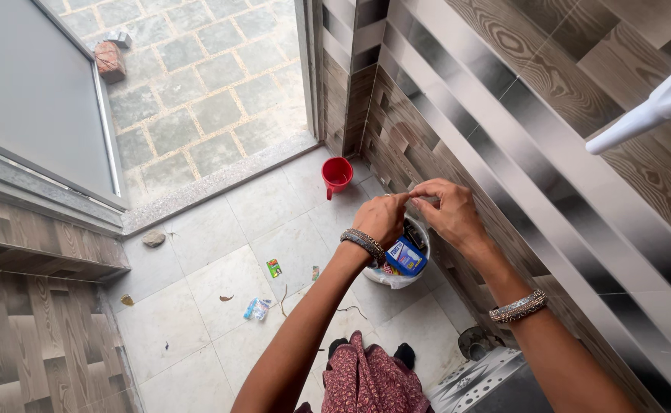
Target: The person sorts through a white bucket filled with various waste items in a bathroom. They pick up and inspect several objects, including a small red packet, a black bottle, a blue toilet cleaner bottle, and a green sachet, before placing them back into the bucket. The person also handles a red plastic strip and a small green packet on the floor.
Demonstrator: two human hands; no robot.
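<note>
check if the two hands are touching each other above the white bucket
Touching: the head view shows the left hand and right hand meeting at their fingertips, no gap visible, above the white bucket.

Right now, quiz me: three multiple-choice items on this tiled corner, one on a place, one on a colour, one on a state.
1. Where does the mug stand?
A. on the floor near the doorway
B. inside the white bucket
C. on the windowsill

2. What colour is the mug?
A. blue
B. red
C. yellow

3. How are the hands?
A. far apart
B. flat on the floor
C. fingertips pinched together above the white bucket

Answers: 1 A, it sits on the tiles by the threshold. 2 B, it is plainly red. 3 C, the left hand and right hand meet at the fingertips.
</note>
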